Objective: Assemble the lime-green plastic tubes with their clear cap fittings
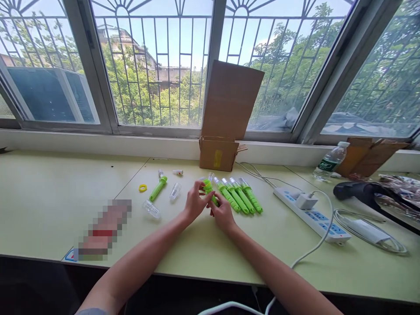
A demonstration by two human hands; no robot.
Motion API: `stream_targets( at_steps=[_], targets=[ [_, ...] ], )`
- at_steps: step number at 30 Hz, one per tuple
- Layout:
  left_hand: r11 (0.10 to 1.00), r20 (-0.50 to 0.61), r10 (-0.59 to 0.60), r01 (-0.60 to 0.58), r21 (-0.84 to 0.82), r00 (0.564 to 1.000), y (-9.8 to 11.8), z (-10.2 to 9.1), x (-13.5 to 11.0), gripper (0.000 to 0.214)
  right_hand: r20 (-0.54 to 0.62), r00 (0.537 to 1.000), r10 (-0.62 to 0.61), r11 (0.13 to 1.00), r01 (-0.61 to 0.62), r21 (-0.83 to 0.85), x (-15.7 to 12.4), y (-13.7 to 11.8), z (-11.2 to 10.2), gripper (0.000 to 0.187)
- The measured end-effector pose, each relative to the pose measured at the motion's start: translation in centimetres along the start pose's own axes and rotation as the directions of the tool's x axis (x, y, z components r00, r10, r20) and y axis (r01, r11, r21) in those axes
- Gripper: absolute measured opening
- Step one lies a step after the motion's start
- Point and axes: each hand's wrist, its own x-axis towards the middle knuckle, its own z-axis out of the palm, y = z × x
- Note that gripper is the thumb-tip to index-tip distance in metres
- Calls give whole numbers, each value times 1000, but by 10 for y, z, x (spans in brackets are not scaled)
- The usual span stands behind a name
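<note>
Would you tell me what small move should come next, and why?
Perhaps the right hand steadies the green stick while the left hand reaches for the nearer loose clear cap; sticks in the row have clear tops, though the held one's end is partly hidden.

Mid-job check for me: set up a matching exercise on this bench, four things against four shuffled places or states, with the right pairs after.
Things
1. Small yellow plastic ring
2. Brown cardboard box
3. Long white power strip
4. Partly hidden green plastic piece

Places or states
A. Held by the left hand and right hand
B. To the right of the hands, a white adapter plugged in
C. Lying on the table, left of the hands
D. Tall flap standing up

Pairs: 1-C, 2-D, 3-B, 4-A
</note>
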Motion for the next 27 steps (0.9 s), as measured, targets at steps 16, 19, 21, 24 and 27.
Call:
stream_targets(
  at_steps=[16,19,21,24,27],
  targets=[
    [997,49,48,-51,63,998,3,-2,2,30,77,997,25,997,-30,70,0,8,3,32],
    [998,41,22,-24,63,999,2,-2,2,31,85,995,46,995,-53,82,0,6,3,34],
    [999,40,3,-5,54,999,1,-2,2,33,91,994,53,994,-62,94,1,6,2,35],
    [999,46,-15,13,29,999,1,-2,2,38,98,994,50,992,-61,107,1,7,2,34],
    [1000,45,-14,13,19,999,2,-1,2,38,102,993,54,990,-66,122,2,8,2,33]
  ],
)
